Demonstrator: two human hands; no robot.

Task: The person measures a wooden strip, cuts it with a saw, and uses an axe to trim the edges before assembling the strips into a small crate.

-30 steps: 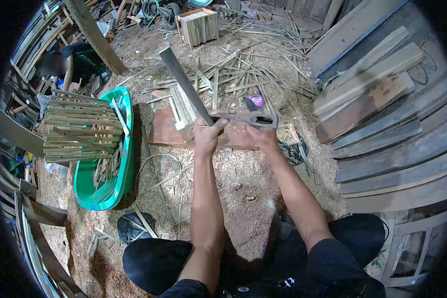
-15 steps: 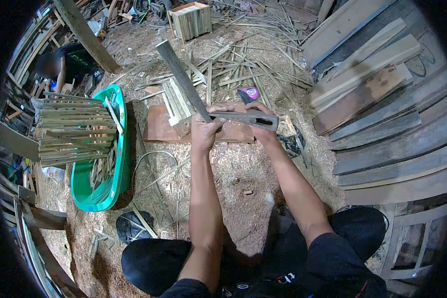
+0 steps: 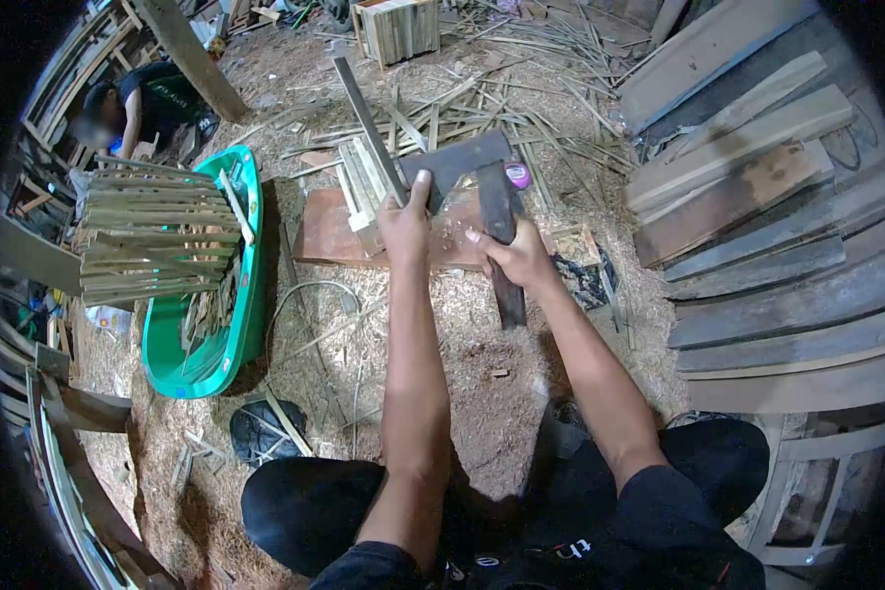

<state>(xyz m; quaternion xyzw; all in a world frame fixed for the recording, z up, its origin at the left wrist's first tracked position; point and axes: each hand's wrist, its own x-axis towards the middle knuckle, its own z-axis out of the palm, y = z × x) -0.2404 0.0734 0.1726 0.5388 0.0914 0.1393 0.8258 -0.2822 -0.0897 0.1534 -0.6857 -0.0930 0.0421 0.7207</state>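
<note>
My left hand (image 3: 404, 226) is closed round a long, narrow wooden strip (image 3: 366, 123) that points up and away, its thumb raised along it. In my right hand (image 3: 521, 258) is the handle of a hatchet (image 3: 499, 211); its broad dark head lies to the left, near the strip. Below both hands, a reddish-brown wooden board (image 3: 317, 228) rests on the ground. A small stack of pale wooden pieces (image 3: 361, 187) sits on it, just left of my left hand. Partly behind the hatchet shows a purple tape measure (image 3: 518, 175).
At left, a green tub (image 3: 251, 295) carries many wooden strips. A person (image 3: 157, 103) crouches behind it, beside a post (image 3: 189, 59). Loose strips (image 3: 560, 147) litter the ground ahead, near a slatted wooden box (image 3: 400, 31). Planks (image 3: 757, 285) line the right side.
The hatchet has turned from edge-on to showing its flat side, with my right hand now lower on its handle. The strip stands further from it. The view has shifted slightly.
</note>
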